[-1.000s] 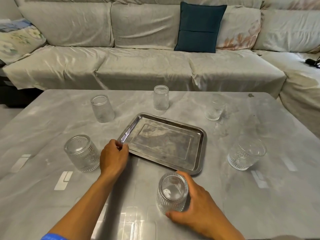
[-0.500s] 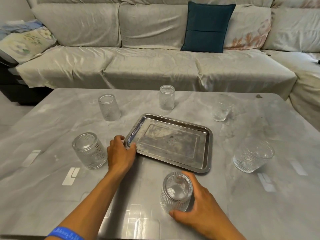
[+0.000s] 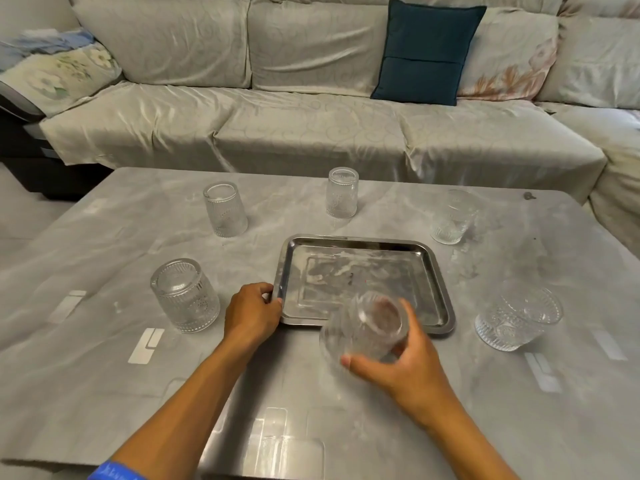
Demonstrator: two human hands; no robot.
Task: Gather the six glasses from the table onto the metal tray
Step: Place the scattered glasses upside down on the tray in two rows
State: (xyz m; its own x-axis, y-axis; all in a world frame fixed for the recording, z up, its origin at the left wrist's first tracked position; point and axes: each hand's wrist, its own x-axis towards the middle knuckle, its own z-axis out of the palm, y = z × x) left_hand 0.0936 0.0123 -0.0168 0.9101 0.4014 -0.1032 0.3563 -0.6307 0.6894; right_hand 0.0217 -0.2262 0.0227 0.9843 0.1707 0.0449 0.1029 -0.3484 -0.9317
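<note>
Six glasses: five stand on the worktop [image 3: 104,341] around one bare metal tray [image 3: 440,289]. Right hand [image 3: 405,362] grip encloses the sixth glass [image 3: 363,327], tilted over the tray's near edge; left hand [image 3: 251,315] pinches its left rim.

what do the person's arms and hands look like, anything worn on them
Both forearms are bare, with no sleeves in view. The left hand and right hand wear no gloves or visible rings. A blue wristband with pale lettering, too small to read, circles the left arm at the frame's bottom edge.
</note>
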